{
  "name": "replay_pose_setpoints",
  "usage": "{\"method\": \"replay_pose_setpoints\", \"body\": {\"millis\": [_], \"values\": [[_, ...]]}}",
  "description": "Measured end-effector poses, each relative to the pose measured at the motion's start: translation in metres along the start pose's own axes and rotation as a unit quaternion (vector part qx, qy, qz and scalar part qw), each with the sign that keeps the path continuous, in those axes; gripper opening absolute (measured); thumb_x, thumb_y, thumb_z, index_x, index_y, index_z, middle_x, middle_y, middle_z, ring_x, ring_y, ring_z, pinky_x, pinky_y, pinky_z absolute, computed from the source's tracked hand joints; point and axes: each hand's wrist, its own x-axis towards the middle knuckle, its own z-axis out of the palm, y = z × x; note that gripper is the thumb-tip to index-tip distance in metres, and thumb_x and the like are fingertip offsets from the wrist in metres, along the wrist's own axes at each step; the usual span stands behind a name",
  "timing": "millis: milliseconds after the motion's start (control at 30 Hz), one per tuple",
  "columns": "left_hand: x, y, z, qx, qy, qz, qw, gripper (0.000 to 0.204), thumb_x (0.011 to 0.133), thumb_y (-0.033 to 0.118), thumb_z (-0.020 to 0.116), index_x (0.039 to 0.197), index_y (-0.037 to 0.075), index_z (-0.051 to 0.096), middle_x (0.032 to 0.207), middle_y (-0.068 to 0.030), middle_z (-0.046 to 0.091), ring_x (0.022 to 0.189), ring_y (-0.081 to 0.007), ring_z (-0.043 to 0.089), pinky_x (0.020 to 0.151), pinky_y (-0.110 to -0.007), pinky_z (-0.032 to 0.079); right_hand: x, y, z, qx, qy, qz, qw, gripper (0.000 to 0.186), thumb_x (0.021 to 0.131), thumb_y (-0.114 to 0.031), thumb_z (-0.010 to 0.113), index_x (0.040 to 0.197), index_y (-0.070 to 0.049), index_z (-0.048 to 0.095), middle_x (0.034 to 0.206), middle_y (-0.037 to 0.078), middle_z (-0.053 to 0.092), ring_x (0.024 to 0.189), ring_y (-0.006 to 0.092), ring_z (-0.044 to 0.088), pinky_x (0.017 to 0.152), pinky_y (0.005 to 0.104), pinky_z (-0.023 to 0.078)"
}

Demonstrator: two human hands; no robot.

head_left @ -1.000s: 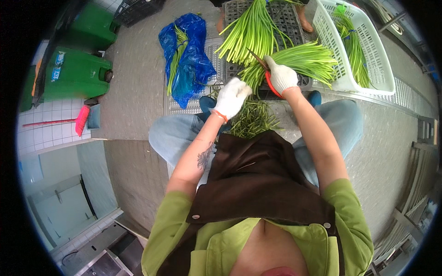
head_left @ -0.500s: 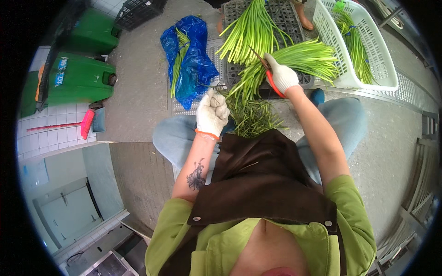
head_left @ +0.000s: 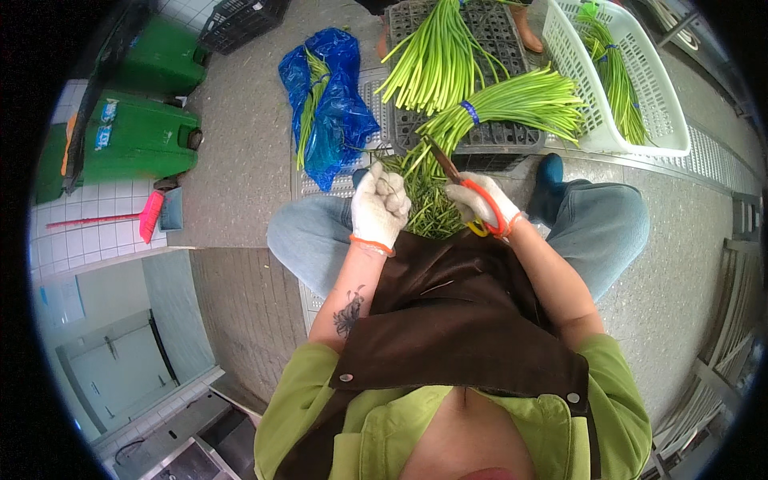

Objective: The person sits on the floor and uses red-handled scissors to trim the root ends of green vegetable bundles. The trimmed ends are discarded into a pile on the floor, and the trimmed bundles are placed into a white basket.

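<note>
My left hand [head_left: 382,202], in a white knit glove, is closed in a fist beside the pile of green trimmings [head_left: 436,206]. A few thin strands show by its fingers; what it grips is hidden. My right hand [head_left: 490,200], gloved too, holds scissors [head_left: 482,190] with red-orange and yellow handles. Their dark blades point up and left toward the tips of a bundle of long green stems [head_left: 528,104]. A blue band [head_left: 470,112] ties this bundle, which lies on an upturned black plastic crate [head_left: 508,48]. Another bundle of green stems [head_left: 440,64] rests farther back on the crate.
A blue plastic bag [head_left: 344,120] with some stems [head_left: 312,96] lies left of the crate. At the right stands a white basket [head_left: 676,132] holding a tied bundle [head_left: 616,88]. Green bins [head_left: 144,136] and a pink broom [head_left: 150,216] are far left. Another person's leg [head_left: 526,30] shows behind the crate.
My right hand has drawn back toward me with the scissors, away from the near bundle, uncovering its blue band. My left hand has shifted slightly right and nearer, still closed.
</note>
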Motion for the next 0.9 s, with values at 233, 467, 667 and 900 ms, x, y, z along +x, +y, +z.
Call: {"method": "replay_pose_setpoints", "body": {"millis": [233, 467, 667, 900], "values": [[-0.009, -0.008, -0.039, 0.796, 0.016, 0.07, 0.601, 0.043, 0.086, 0.049, 0.064, 0.104, 0.012, 0.073, 0.111, -0.0116, 0.064, 0.097, -0.0305, 0.065, 0.086, -0.039, 0.051, 0.0, 0.01, -0.002, -0.193, 0.055, -0.079, 0.976, 0.031, 0.086, -0.03, 0.068, 0.094, -0.001, 0.066, 0.078, 0.017, 0.066, 0.075, 0.0301, 0.065, 0.072, 0.0384, 0.051], [0.039, -0.03, -0.017, 0.78, 0.137, 0.234, 0.564, 0.031, 0.091, 0.041, 0.058, 0.1, 0.012, 0.068, 0.101, -0.0151, 0.069, 0.096, -0.0372, 0.066, 0.082, -0.046, 0.051, 0.019, 0.015, -0.011, -0.355, 0.115, -0.092, 0.923, 0.029, 0.088, -0.031, 0.066, 0.096, -0.002, 0.065, 0.078, 0.016, 0.067, 0.074, 0.03, 0.066, 0.069, 0.0372, 0.05], [0.084, -0.053, -0.023, 0.835, 0.124, 0.228, 0.486, 0.03, 0.084, 0.034, 0.065, 0.101, 0.01, 0.062, 0.094, -0.0199, 0.069, 0.086, -0.0408, 0.067, 0.075, -0.053, 0.051, 0.016, 0.02, -0.009, -0.364, 0.132, -0.094, 0.917, 0.031, 0.086, -0.032, 0.066, 0.098, -0.003, 0.065, 0.082, 0.018, 0.068, 0.08, 0.0334, 0.067, 0.074, 0.0389, 0.051], [0.09, -0.048, -0.039, 0.849, 0.064, 0.216, 0.478, 0.027, 0.084, 0.032, 0.064, 0.094, 0.007, 0.063, 0.097, -0.021, 0.068, 0.089, -0.0413, 0.066, 0.077, -0.052, 0.051, 0.032, 0.024, -0.014, -0.367, 0.169, -0.068, 0.912, 0.031, 0.085, -0.033, 0.065, 0.096, -0.004, 0.066, 0.084, 0.017, 0.069, 0.082, 0.0326, 0.068, 0.074, 0.0392, 0.051]]}}
